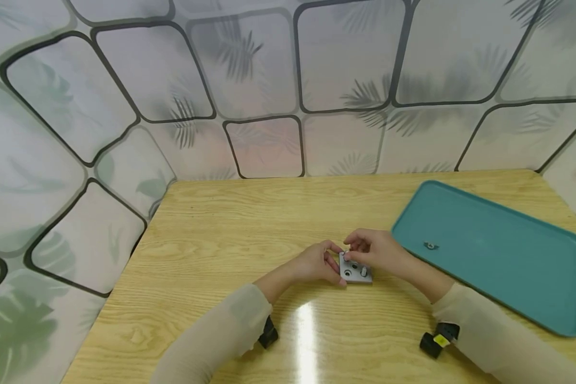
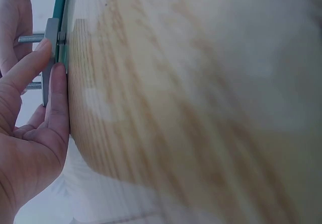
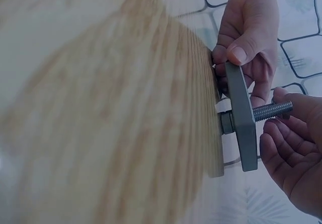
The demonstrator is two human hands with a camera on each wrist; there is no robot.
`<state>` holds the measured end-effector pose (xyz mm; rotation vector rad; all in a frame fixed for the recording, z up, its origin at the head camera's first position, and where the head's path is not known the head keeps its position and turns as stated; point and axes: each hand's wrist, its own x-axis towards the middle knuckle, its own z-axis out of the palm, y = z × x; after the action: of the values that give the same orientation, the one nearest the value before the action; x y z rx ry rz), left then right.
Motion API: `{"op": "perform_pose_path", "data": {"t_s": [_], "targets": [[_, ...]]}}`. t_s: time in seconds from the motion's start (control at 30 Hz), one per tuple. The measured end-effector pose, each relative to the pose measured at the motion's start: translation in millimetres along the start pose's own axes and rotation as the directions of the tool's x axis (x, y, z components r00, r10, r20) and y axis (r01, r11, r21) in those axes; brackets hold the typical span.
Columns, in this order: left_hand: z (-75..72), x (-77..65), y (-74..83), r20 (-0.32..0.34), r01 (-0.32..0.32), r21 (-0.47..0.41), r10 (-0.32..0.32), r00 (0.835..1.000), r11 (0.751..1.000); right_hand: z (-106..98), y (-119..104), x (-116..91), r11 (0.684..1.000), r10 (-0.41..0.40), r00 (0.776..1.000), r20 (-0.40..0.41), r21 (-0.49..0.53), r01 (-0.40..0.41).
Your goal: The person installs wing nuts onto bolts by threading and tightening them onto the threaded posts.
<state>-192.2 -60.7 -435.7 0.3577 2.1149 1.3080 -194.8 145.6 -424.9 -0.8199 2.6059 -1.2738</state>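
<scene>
A grey metal plate with round holes is raised slightly off the wooden table, with bolt heads beneath it. Threaded bolts stick up through it; one bolt stands free near its right side. My left hand grips the plate's left edge, thumb on one face and fingers at the other. Over the far left corner, my right hand has its thumb and curled fingers around the upper end of another bolt. Whether a nut sits between those fingertips is hidden.
A teal tray lies on the right of the wooden table. On the tray, near its left edge, is one small metal wing nut. Behind the table hangs a patterned curtain.
</scene>
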Motion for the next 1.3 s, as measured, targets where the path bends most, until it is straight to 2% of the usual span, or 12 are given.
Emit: {"op": "perform_pose_path", "data": {"t_s": [0.2,0.5,0.7,1.0,1.3], "targets": [[0.6,-1.2,2.4,-0.005,-0.005,-0.002,0.005,1.000,1.000,-2.6,-0.9,-3.3,0.999,0.022,1.000,0.003,0.041,-0.023],[0.0,-1.7,2.7,-0.002,-0.004,0.008,0.004,1.000,1.000,-5.6,0.5,-9.9,0.997,-0.044,0.999,0.028,0.072,0.042],[0.5,-0.8,1.8,-0.006,-0.007,0.007,0.007,1.000,1.000,-6.5,1.3,-11.2,0.996,-0.011,1.000,0.012,0.087,0.010],[1.0,-1.7,1.7,-0.004,-0.003,0.004,0.003,1.000,1.000,-1.3,0.2,-6.0,0.999,0.037,0.999,-0.030,0.005,-0.037],[0.4,-0.8,1.5,0.001,0.003,-0.003,-0.003,1.000,1.000,0.0,2.1,-3.4,0.999,0.035,0.999,-0.027,0.011,-0.035]]}}
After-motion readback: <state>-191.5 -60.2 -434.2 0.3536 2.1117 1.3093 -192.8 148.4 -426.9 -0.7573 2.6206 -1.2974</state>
